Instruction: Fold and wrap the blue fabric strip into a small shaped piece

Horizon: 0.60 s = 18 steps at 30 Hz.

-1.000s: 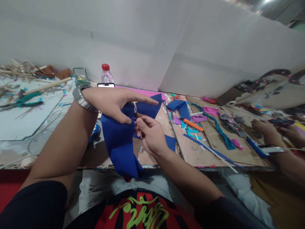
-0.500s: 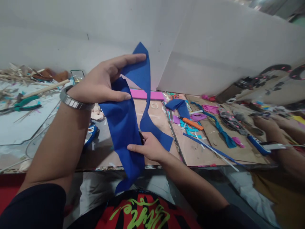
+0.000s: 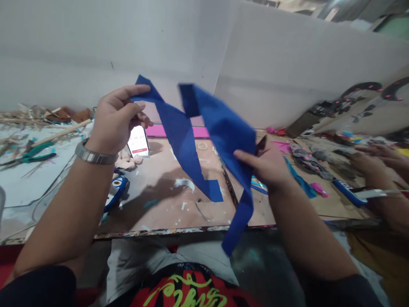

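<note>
I see green-handled pliers (image 3: 30,154) at left | wooden sticks (image 3: 27,111) heaped behind | lit phone (image 3: 138,138) before the wall (image 3: 105,34) | pink strip (image 3: 201,132) | blurred dark cylinder (image 3: 302,121), possibly a bottle

Showing plain deep blue on the narrower fabric strip (image 3: 180,138) and the broader fabric strip (image 3: 220,119), darkening to navy at the latter's upper end. Glinting silver-grey on the watch band (image 3: 96,155). Glowing white with a red bar on the phone (image 3: 138,140). Running magenta along the long flat strip (image 3: 159,131). Showing green on the pliers (image 3: 35,150). Sprawling yellow-green script over red and black on the shirt (image 3: 191,294).
</note>
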Available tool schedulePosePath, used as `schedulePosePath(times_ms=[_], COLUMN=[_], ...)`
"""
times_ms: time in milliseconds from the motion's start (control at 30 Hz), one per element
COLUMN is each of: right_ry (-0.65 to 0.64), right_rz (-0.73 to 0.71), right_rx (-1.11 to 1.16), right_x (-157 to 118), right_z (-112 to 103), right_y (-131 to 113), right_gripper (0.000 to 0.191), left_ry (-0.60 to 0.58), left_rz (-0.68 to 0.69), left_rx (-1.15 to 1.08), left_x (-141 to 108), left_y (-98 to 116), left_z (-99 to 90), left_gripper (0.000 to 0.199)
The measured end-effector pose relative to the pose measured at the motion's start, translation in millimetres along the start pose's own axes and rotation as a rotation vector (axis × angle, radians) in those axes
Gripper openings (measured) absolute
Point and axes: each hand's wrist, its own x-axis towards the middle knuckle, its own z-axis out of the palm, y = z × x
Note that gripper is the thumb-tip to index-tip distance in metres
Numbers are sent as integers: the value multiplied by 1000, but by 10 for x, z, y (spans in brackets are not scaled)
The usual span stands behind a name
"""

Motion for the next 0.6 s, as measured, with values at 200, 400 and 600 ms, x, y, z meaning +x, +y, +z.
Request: schedulePosePath(times_ms=[200, 400, 600], right_ry=[504, 620, 120], right_rz=[-527, -882, -604], right_rx=[-563, -982, -1070], right_x=[747, 1442, 1925], right_z=[-552, -150, 888], right_y=[-460, -466, 403], right_gripper=[31, 39, 36], left_ry=[161, 212, 217], left_rz=[-121, -289, -277], left_rx=[230, 491, 949], left_x=[-663, -1312, -1374], left_y=[-154, -306, -166], left_z=[-290, -477, -627], left_gripper=[61, 68, 78])
